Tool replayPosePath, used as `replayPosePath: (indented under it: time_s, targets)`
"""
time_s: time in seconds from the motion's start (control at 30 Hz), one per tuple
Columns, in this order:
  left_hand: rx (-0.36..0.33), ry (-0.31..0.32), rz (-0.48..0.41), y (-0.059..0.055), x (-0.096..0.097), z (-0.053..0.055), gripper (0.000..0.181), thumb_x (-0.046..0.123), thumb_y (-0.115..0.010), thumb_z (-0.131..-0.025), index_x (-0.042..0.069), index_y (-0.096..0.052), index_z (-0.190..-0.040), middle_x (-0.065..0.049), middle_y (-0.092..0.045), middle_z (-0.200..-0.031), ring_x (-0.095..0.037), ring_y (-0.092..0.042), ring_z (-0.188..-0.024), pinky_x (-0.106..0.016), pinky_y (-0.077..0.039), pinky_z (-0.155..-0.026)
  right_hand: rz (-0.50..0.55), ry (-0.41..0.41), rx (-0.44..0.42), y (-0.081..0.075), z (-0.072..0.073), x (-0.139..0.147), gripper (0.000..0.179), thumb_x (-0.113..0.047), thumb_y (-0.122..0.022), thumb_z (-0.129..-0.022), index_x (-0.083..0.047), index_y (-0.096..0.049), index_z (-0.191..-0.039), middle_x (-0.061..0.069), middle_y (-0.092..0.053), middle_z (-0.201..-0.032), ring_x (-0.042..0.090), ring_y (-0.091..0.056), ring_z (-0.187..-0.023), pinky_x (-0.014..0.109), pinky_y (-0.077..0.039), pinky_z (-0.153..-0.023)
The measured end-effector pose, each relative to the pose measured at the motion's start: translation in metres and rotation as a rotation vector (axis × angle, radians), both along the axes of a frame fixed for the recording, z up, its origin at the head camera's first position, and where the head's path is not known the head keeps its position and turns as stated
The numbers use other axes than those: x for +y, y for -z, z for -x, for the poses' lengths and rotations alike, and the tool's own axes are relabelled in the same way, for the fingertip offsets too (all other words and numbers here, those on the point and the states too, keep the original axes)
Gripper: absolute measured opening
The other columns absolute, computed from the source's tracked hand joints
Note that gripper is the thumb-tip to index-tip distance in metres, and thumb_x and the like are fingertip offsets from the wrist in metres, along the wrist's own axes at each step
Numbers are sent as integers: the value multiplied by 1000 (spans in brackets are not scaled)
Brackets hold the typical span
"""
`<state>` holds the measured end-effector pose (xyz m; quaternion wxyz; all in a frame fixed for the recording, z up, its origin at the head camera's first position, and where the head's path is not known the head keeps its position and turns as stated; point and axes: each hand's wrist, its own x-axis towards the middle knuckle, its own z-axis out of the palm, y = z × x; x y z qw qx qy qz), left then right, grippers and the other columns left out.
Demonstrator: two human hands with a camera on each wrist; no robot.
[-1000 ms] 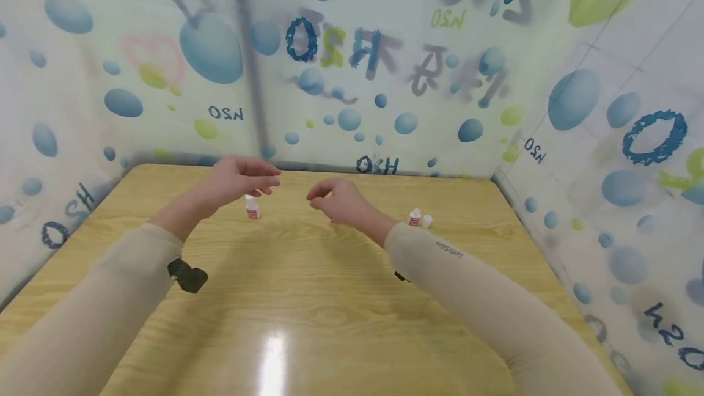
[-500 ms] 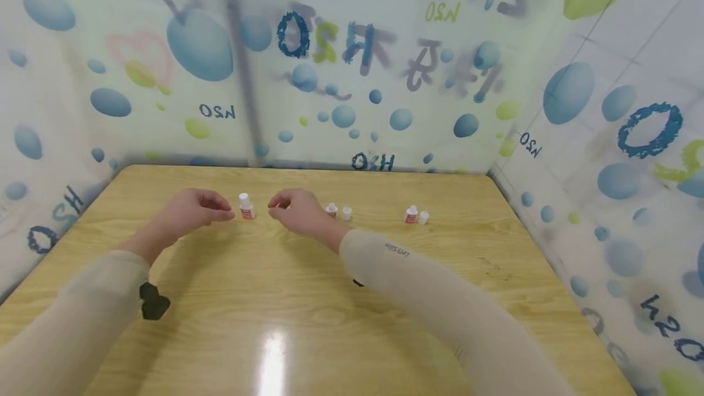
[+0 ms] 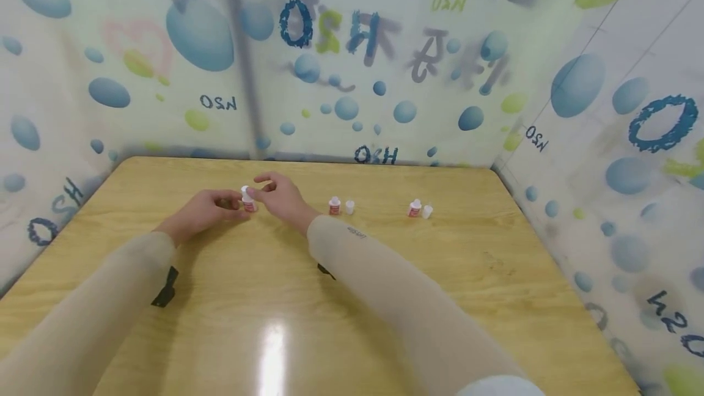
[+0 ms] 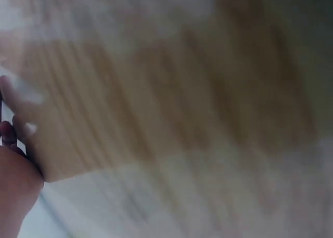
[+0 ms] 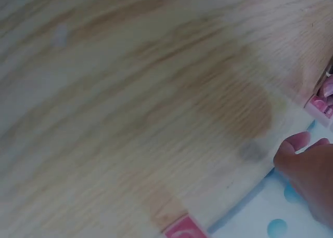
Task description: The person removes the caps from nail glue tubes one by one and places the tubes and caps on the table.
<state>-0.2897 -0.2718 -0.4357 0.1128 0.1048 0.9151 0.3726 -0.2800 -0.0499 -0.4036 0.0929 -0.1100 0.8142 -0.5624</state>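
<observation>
At the back left of the table (image 3: 308,298), the left hand (image 3: 206,209) has its fingers and thumb bent around a little bottle (image 3: 249,204). The right hand (image 3: 279,196) is beside its cap, thumb and fingers parted; can't tell if the thumb touches. The bottle's upright, white with a red/pink label, and its white cap (image 3: 245,190) is on. The label print is too small to read.

Off to the right stand 2 similar bottles, a middle one (image 3: 334,206) and a far one (image 3: 414,208). Each has a loose white cap just beside it, 1 here (image 3: 349,207) and 1 there (image 3: 427,212). The right sleeve (image 3: 379,267) has tiny lettering, too blurry to read. Behind it all, the wall (image 3: 352,78) says "H2O" repeatedly, sometimes backwards, among blue and green blobs.
</observation>
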Motion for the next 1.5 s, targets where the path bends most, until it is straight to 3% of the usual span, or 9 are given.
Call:
replayPosePath:
  time_s: [0.17,0.27,0.43,0.67,1.0,1.23,1.33,1.5]
  targets:
    - [-19,-3,20,-3,4,0,60,53,-76,-96,13,-67,-140,-13,-63,-123,-30,-52,-114,-40,-42,-91,76,-49,-118,0,3,-6,46,-38,-74,-101,-17,-65,-142,3,-69,-115,15,-64,-100,28,-49,-83]
    - [-28,-16,24,-5,6,0,66,59,-74,-96,12,-66,-142,-15,-63,-131,-33,-53,-121,-45,-43,-98,138,-35,-161,1,2,-9,46,-38,-75,-100,-17,-67,-141,1,-69,-115,16,-64,-103,31,-49,-88]
    - [-41,-33,21,-4,7,2,69,62,-75,-94,12,-67,-141,-16,-65,-136,-33,-54,-125,-47,-42,-106,184,14,-148,7,1,-10,34,-33,-79,-98,-17,-74,-128,-2,-68,-110,14,-58,-98,32,-46,-87]
    - [-50,-11,20,-5,2,5,64,50,-76,-97,9,-65,-145,-24,-61,-151,-46,-47,-146,-67,-34,-120,246,70,-135,16,-3,-18,27,-24,-84,-93,-16,-78,-118,-1,-69,-97,19,-61,-94,27,-46,-79]
    - [-39,-20,117,-6,8,8,70,62,-73,-94,11,-67,-143,-24,-59,-154,-50,-43,-149,-71,-31,-121,272,275,-190,19,2,-30,16,-23,-87,-90,-23,-82,-106,-5,-67,-94,11,-57,-85,26,-45,-76]
    - [-28,2,131,-5,8,8,62,55,-72,-98,14,-67,-144,-24,-55,-158,-52,-39,-152,-75,-25,-121,298,296,-176,19,-2,-34,11,-21,-84,-93,-21,-80,-102,-4,-60,-97,13,-52,-93,28,-44,-78]
    - [-2,18,149,-4,7,7,53,50,-71,-101,16,-70,-142,-22,-60,-153,-52,-41,-150,-79,-20,-119,310,285,-185,18,-6,-34,9,-20,-82,-95,-22,-77,-102,-5,-55,-94,14,-53,-91,27,-45,-75]
    - [70,50,160,-3,7,8,46,45,-70,-102,17,-73,-138,-15,-70,-125,-43,-57,-127,-75,-23,-107,308,278,-190,16,-9,-35,10,-21,-80,-97,-25,-74,-103,-4,-52,-86,23,-71,-80,25,-45,-67]
